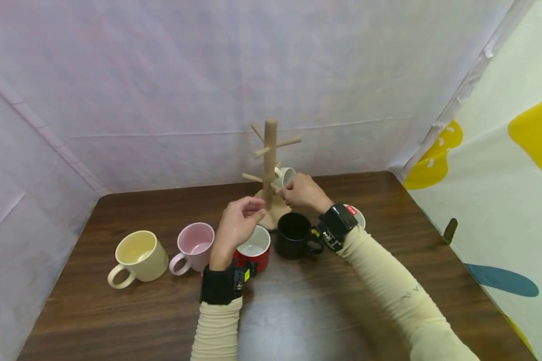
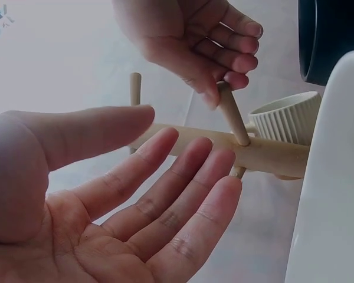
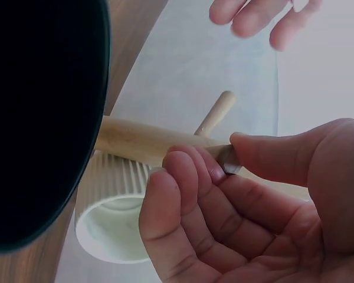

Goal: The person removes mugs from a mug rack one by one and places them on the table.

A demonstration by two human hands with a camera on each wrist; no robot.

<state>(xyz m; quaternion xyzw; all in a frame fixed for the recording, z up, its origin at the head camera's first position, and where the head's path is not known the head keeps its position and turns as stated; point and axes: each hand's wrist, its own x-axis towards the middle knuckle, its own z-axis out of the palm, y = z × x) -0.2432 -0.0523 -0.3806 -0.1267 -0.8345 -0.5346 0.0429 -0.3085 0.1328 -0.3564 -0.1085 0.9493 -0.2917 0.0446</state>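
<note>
A wooden mug tree (image 1: pixel 270 155) with several pegs stands at the back of the table. On its right side hangs a white ribbed mug (image 1: pixel 288 176), seen tipped sideways in the right wrist view. My right hand (image 1: pixel 306 192) pinches the end of a lower peg (image 2: pixel 233 115) between thumb and fingertips. Left of the post, my left hand (image 1: pixel 238 223) holds nothing, its fingers loosely extended with the palm toward the tree. Below that hand is a red mug (image 1: pixel 261 261) with a white inside, partly covered by the wrist. A black mug (image 1: pixel 285 244) stands in front of the tree's base.
To the left, a pink mug (image 1: pixel 194 253) and a yellow mug (image 1: pixel 151 263) stand upright on the brown table (image 1: pixel 298 311). Behind my right wrist, a white item with a red label (image 1: pixel 359 216) is partly hidden. A pale cloth wall (image 1: pixel 185 90) rises behind the table.
</note>
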